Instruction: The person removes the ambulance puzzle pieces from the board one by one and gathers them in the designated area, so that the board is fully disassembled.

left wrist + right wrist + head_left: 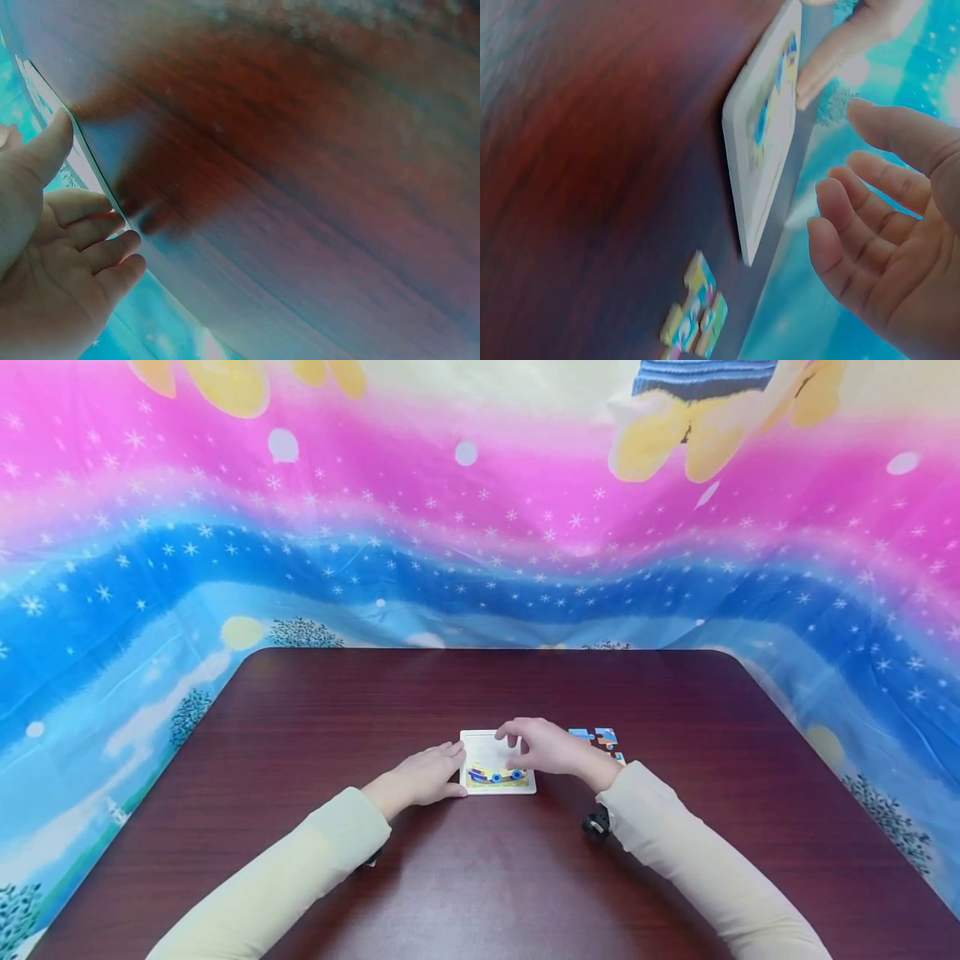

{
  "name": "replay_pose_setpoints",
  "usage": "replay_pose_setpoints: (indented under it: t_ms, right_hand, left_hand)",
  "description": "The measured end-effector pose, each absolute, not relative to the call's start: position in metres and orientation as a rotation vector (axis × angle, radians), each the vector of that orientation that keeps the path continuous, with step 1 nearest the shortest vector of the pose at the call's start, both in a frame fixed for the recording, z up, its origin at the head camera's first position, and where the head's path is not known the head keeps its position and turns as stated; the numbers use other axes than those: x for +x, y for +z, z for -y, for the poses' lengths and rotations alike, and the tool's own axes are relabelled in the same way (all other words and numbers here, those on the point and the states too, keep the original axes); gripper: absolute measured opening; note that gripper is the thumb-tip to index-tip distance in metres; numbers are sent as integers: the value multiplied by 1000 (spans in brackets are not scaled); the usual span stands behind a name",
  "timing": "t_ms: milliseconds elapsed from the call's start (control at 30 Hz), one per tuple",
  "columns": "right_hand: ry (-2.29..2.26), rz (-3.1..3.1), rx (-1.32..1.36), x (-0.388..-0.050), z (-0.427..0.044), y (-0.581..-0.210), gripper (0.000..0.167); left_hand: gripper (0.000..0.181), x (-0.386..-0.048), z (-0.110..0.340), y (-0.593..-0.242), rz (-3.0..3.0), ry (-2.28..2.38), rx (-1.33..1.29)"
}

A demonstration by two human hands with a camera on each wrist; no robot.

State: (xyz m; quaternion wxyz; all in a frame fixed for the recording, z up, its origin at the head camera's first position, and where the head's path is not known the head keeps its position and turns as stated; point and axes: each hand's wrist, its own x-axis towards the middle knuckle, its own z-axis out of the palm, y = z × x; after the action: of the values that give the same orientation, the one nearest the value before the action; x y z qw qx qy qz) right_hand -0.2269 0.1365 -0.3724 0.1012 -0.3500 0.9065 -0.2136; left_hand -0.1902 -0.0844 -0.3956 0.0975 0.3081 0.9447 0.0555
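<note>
A white puzzle tray (480, 792) lies flat on the table, with a printed vehicle picture along its lower part and a pale upper part. My left hand (422, 778) rests along the tray's left edge. Seen in the left wrist view, the thumb (56, 146) and fingertips touch that edge without curling round it. Over the tray's right side hovers my right hand (547, 747), hiding part of it. Its fingers (836, 206) are loosely bent and hold nothing, apart from the tray in the right wrist view.
Several jigsaw pieces (606, 737) lie to the right of the tray, partly hidden behind my right hand and wrist; some pieces (682, 326) show in the right wrist view. A patterned cloth (450, 552) hangs behind the dark wooden table (360, 693).
</note>
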Motion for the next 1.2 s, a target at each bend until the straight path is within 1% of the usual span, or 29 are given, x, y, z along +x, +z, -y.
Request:
replay_pose_setpoints:
  t_ms: [300, 700, 900, 1200]
  right_hand:
    - [-622, -2639, -1065, -224, -118, -383, 39]
    - [-605, -2613, -1185, -223, -104, -393, 35]
    - [-581, -2621, -1169, -223, -103, -394, 33]
    - [-484, -2640, -1163, -220, -98, -391, 29]
  left_hand:
    - [65, -190, 86, -395, -2794, 197, 937]
    - [64, -190, 87, -396, -2817, 196, 982]
    - [64, -189, 87, -395, -2816, 210, 1003]
    - [65, -189, 86, -394, -2804, 196, 964]
